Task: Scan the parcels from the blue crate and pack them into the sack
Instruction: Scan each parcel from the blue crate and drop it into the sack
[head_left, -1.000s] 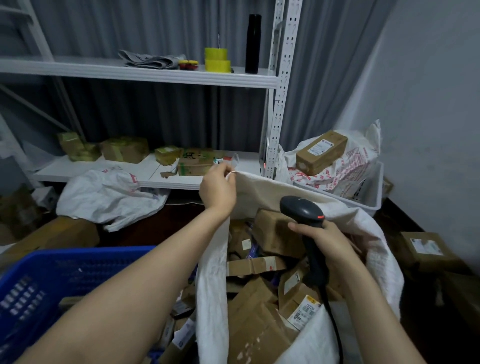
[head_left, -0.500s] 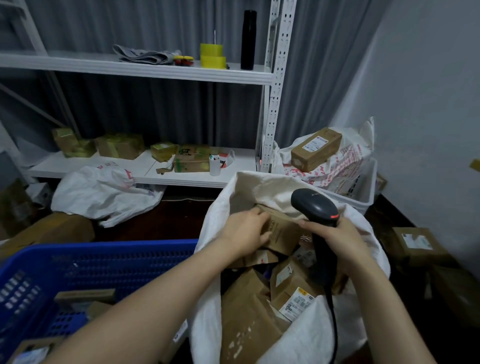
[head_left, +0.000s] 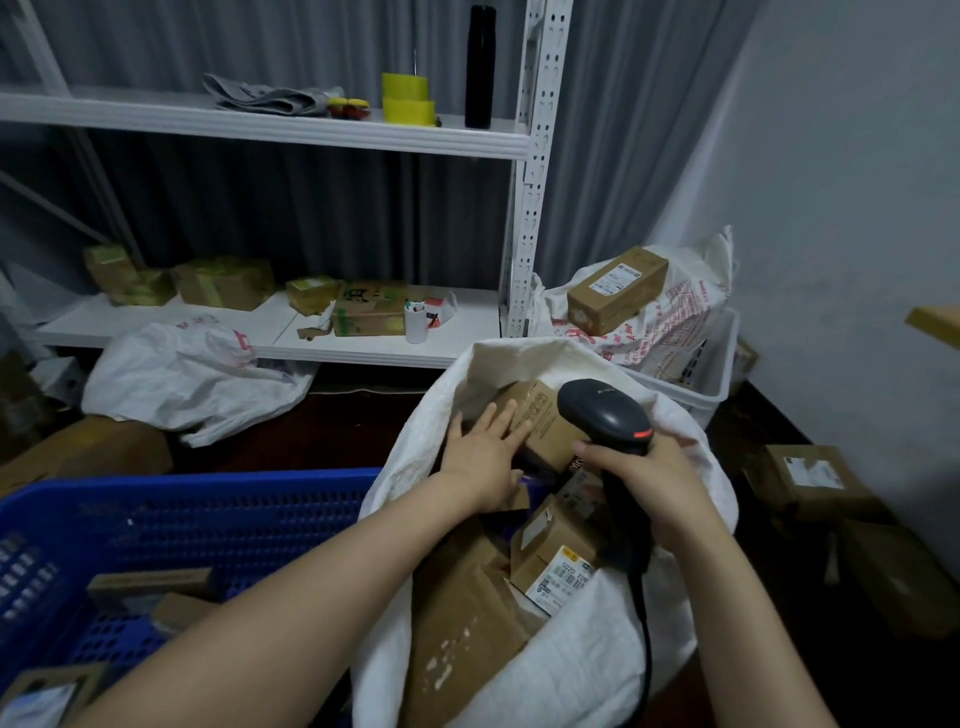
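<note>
Our left hand (head_left: 485, 460), grip apart, presses a box (head_left: 540, 413) down in the nearly full sack (head_left: 587, 654). Our right hand (head_left: 652, 480) is clamped on the scanner (head_left: 605, 415). A few parcels (head_left: 150, 582) wait in the blue crate (head_left: 234, 509).

Left hand (head_left: 485, 457) flat, fingers straight; right hand (head_left: 649, 480) clenched.

Boxes (head_left: 467, 623) fill my sack (head_left: 587, 675) nearly to the rim. The only room left is at 12 o'clock under the far rim, past the box (head_left: 540, 405) my left hand (head_left: 483, 457) lies flat on. My right hand (head_left: 654, 483) and the scanner (head_left: 608, 410) block 3 o'clock. At 9 o'clock the crate (head_left: 234, 514) is open from above.
</note>
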